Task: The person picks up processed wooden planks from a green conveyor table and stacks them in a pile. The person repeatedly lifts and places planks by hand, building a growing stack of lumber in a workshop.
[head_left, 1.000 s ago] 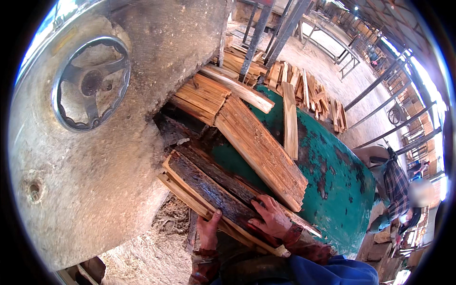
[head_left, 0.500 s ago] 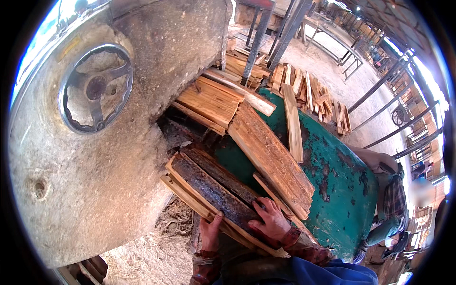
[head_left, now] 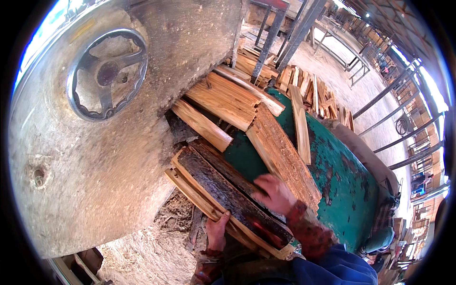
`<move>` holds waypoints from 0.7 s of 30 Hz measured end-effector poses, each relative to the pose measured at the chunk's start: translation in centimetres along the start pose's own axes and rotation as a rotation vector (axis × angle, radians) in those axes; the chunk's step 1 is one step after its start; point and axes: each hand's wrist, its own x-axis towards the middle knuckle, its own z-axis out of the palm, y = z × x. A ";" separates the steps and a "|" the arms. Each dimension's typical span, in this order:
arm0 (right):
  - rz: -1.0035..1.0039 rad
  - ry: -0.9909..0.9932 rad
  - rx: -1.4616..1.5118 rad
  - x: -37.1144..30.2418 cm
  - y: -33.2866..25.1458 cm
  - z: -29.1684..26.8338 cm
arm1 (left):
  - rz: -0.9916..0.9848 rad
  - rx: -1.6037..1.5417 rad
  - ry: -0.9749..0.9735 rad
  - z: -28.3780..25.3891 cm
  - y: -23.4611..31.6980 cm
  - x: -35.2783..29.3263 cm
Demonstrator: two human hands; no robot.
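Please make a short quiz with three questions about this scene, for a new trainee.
1. True or false: the left hand grips the near end of the dark bark-covered slab.
2. What colour is the table?
3. The right hand is: A) on the handwheel; B) over the slab, beside the pale boards; C) out of view.

Key: 1 true; 2 green; 3 B.

Sawmill yard: sawn planks (head_left: 223, 99), green saw table (head_left: 342, 175), handwheel (head_left: 107, 73).
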 end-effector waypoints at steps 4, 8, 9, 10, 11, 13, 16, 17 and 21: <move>-0.010 0.132 -0.048 9.5 1.8 2.2 | -0.025 -0.073 -0.012 -1.3 -2.7 1.1; 0.092 0.094 -0.167 17.3 3.2 4.9 | -0.006 -0.124 -0.012 -0.2 -1.9 0.7; 0.116 0.065 -0.181 18.9 3.3 5.6 | -0.014 -0.106 -0.003 -0.4 -2.2 0.8; 0.156 0.024 -0.121 20.3 3.5 6.1 | -0.028 -0.071 0.005 -0.5 -2.2 1.0; 0.194 -0.020 -0.061 21.6 3.6 6.7 | -0.042 -0.038 0.018 -0.6 -2.2 1.0; 0.258 -0.002 0.003 23.3 4.8 8.4 | -0.045 -0.003 0.016 -0.8 -2.5 1.2; 0.142 0.048 -0.068 24.3 8.4 10.4 | -0.068 -0.019 0.002 -0.1 -2.1 1.3; 0.177 -0.200 -0.106 24.5 3.7 9.0 | -0.039 -0.024 0.052 -1.3 -2.1 1.2; 0.138 -0.219 -0.202 20.1 3.0 5.3 | -0.059 0.056 0.008 -1.3 -2.0 1.3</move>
